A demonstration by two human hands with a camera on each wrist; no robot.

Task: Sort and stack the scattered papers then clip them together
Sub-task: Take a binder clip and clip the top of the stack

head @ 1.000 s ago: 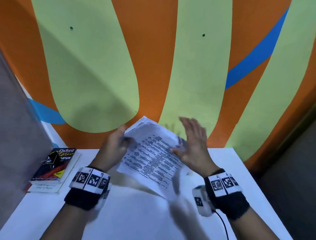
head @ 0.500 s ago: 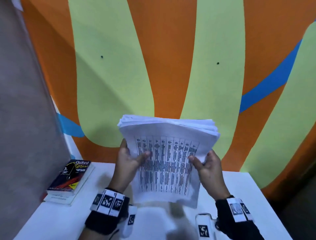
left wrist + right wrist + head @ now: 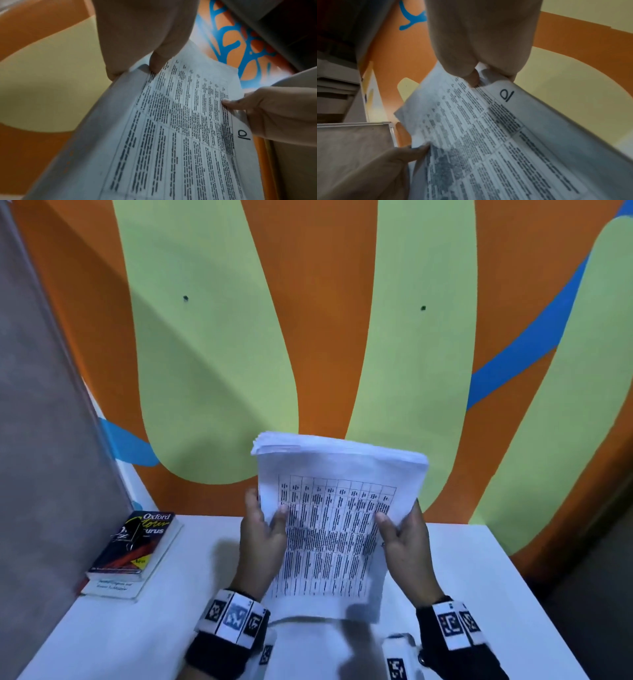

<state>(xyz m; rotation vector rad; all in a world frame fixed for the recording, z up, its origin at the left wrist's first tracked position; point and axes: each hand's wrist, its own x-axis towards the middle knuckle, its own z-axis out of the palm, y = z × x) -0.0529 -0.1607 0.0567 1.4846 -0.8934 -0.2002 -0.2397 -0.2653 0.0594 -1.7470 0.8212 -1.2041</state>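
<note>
Now we have the stack of papers (image 3: 337,529) gathered and upright between our hands, its bottom edge low over the white table (image 3: 479,570) near the middle. A second ago the sheets lay tilted and loose, with our right palm flat and open against them; half a second ago they were already squared up and raised, and the grip looks much the same since. Our left hand (image 3: 262,537) clamps the left edge, thumb across the printed front and fingers behind; our right hand (image 3: 407,537) does likewise on the right edge. We judge the sorting done and the edges being evened, so clipping comes next.

A binder clip (image 3: 127,534) seems to sit on the dictionary (image 3: 135,542) at the far left of the table, well apart from us, though it is too small to be certain. That cover reads "Oxford"; the words below are only partly legible. The top sheet carries a printed table, too blurred to read, and a handwritten "10" (image 3: 243,136) by the right-hand edge.
</note>
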